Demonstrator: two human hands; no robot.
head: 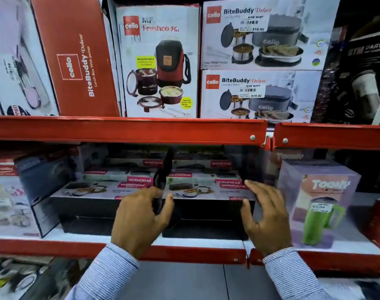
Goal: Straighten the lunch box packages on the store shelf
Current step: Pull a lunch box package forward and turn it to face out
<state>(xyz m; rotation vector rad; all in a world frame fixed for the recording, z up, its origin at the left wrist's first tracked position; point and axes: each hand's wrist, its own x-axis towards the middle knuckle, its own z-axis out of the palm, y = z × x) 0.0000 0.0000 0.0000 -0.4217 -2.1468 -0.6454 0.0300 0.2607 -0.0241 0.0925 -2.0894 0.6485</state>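
Both hands bracket the right-hand stack of Varmora lunch box packages (206,191) on the lower shelf (184,252). On the left hand (139,219) the grip is half open: the thumb presses the front left corner of the stack's top box, while the fingers reach into the dark gap between this stack and the left-hand Varmora stack (89,191) just beside it. On the right hand (265,217) the grip is open, fingers spread and lightly curled, the thumb touching the front right corner of the same box and the fingertips lying along its right edge. Neither hand closes around anything. Striped shirt cuffs show at both wrists.

To the right on that shelf stands a Toony box (319,202) picturing a green mug, close to the right hand but apart from the stack. Further up, on the upper shelf (128,128), two Cello BiteBuddy Deluxe boxes (260,61) sit stacked flat, beside an upright Cello Freshco Plus box (158,61), and a red BiteBuddy box (76,57) leans tilted at the left.
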